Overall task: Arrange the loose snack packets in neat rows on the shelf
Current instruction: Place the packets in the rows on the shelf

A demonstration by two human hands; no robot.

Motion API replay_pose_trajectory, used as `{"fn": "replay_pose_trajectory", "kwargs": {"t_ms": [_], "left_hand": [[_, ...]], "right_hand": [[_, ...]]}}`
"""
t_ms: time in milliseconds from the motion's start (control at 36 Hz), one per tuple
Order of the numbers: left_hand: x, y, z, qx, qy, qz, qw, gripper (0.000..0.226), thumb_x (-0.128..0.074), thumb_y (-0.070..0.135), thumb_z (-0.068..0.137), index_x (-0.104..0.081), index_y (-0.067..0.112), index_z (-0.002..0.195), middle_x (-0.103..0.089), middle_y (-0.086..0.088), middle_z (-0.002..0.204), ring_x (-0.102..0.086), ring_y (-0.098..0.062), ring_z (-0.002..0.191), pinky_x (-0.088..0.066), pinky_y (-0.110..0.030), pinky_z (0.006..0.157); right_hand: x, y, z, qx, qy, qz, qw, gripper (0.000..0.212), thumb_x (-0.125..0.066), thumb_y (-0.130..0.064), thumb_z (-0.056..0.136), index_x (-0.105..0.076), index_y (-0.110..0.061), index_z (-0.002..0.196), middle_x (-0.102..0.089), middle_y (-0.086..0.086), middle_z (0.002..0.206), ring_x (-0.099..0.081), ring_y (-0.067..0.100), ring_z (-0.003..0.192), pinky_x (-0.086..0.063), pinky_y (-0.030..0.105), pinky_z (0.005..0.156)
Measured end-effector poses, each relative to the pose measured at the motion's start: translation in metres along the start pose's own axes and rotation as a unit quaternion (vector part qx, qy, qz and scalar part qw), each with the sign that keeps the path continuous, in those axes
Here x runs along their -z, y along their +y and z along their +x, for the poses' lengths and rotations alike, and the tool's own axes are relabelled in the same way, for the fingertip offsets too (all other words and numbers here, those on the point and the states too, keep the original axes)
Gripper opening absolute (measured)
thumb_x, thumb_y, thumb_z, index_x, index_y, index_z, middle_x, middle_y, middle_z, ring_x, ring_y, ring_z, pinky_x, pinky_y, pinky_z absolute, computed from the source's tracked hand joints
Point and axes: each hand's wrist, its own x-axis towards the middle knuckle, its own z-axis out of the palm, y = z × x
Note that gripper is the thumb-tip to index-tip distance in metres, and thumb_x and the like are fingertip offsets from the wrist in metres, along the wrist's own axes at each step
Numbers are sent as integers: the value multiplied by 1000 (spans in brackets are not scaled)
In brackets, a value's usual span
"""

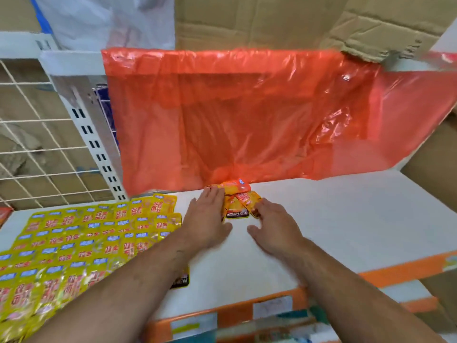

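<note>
Several yellow snack packets (81,233) lie in overlapping rows on the left part of the white shelf (333,219). A small heap of loose yellow-orange packets (238,203) sits at the lower edge of a hanging red plastic bag (235,115). My left hand (206,216) lies flat, fingers straight, touching the heap's left side. My right hand (274,224) rests flat with spread fingers just right of the heap, fingertips at its edge. One dark-ended packet (181,279) peeks out under my left forearm.
An orange price strip (385,274) with paper labels runs along the shelf's front edge. A white slotted upright (96,134) and wire grid stand at the left. Cardboard boxes (259,18) sit above and behind the red bag.
</note>
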Motion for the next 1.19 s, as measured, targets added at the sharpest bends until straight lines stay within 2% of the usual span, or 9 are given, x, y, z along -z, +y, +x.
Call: {"fn": "replay_pose_trajectory", "kwargs": {"t_ms": [56, 222, 361, 500, 583, 667, 750, 972, 1194], "left_hand": [[-6, 5, 2, 16, -2, 12, 1000, 81, -52, 51, 78, -26, 20, 148, -34, -1, 153, -22, -21, 145, -28, -44, 112], [-14, 16, -6, -9, 88, 73, 993, 66, -40, 47, 72, -57, 21, 129, -66, 1, 114, -56, -25, 109, -41, -41, 98], [-17, 25, -15, -42, 87, 131, 987, 39, -47, 42, 73, -66, 25, 102, -67, 2, 91, -59, -25, 92, -45, -45, 89], [-12, 43, -29, -70, 21, 108, 991, 20, -45, 35, 78, -59, 22, 72, -63, 1, 74, -62, -25, 75, -46, -33, 69], [-5, 57, -34, 3, 42, 17, 999, 18, -48, 31, 83, -63, 20, 83, -67, -1, 82, -63, -25, 80, -47, -31, 63], [-4, 65, -33, 90, 106, -19, 990, 20, -52, 32, 88, -62, 22, 101, -63, -1, 101, -58, -25, 100, -48, -34, 71], [-5, 69, -28, 163, 94, -19, 982, 33, -52, 38, 90, -53, 16, 115, -55, -7, 112, -52, -28, 110, -48, -39, 77], [-7, 76, -21, 244, 18, -87, 966, 38, -65, 40, 79, -54, 15, 106, -64, -4, 106, -63, -28, 99, -44, -32, 70], [-6, 76, -25, 289, -9, -166, 943, 44, -74, 51, 70, -62, 23, 100, -67, 5, 98, -65, -20, 91, -54, -35, 81]], "right_hand": [[-3, 7, 4, 27, -21, -44, 998, 57, -52, -55, 89, -45, -25, 137, -40, -3, 149, -38, 24, 134, -43, 41, 99], [-4, 18, 8, 91, 0, -76, 993, 49, -45, -60, 90, -51, -28, 127, -52, -6, 130, -45, 23, 122, -43, 41, 90], [1, 20, 7, 111, 5, -60, 992, 43, -48, -55, 91, -58, -25, 119, -59, -2, 121, -46, 23, 118, -43, 39, 89], [8, 24, 0, 96, 35, -28, 994, 35, -46, -49, 93, -65, -20, 98, -66, 1, 103, -55, 25, 101, -44, 34, 74], [11, 27, -3, 72, 31, -24, 997, 36, -43, -45, 95, -66, -18, 92, -69, 5, 98, -61, 27, 93, -45, 33, 70], [11, 35, -4, 32, 33, 16, 999, 31, -45, -45, 95, -62, -19, 96, -67, 5, 98, -63, 28, 92, -46, 32, 69], [9, 42, -3, -20, 57, 76, 995, 33, -49, -45, 94, -54, -17, 109, -60, 4, 106, -62, 28, 96, -48, 34, 73], [13, 42, 12, -59, 11, 84, 995, 62, -63, -58, 86, -44, -16, 128, -53, 6, 121, -60, 30, 109, -50, 39, 83], [18, 53, 25, -75, -61, 128, 987, 51, -73, -49, 77, -50, -23, 115, -66, -1, 111, -64, 25, 100, -46, 32, 74]]}}
